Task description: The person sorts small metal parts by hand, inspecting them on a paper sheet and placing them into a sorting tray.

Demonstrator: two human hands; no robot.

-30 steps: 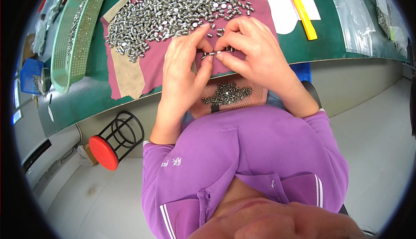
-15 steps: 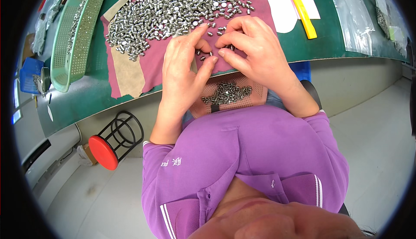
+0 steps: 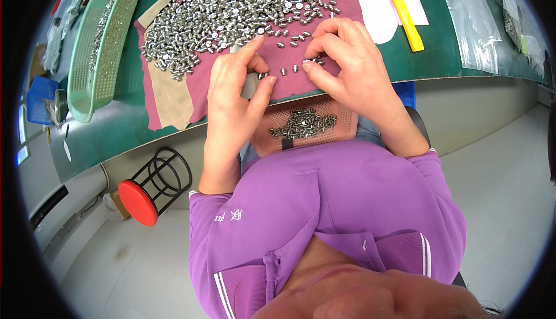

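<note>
A big heap of small, shiny metal fittings (image 3: pixel 231 9), short and ribbed like studs, covers a maroon cloth (image 3: pixel 200 84) on the bench. My left hand (image 3: pixel 234 84) rests at the cloth's near edge, thumb and fingers curved apart around a few fittings that lie in its hollow. My right hand (image 3: pixel 350 64) pinches thumb and forefinger together at what looks like a small fitting. More fittings show under its curled fingers. Two single fittings (image 3: pixel 289 69) stand on the cloth between my hands. Below, a pink perforated basket (image 3: pixel 263 139) on my lap holds a smaller pile of fittings.
At the left stands a green plastic basket (image 3: pixel 81 87) with small parts inside. A yellow utility knife (image 3: pixel 403 12) lies on white paper at the right, beside clear plastic bags (image 3: pixel 469 18). A red-topped stool (image 3: pixel 138 203) is on the floor at the left.
My hands have moved apart, the left going left and slightly down, the right going slightly right. Two fittings now stand uncovered between them.
</note>
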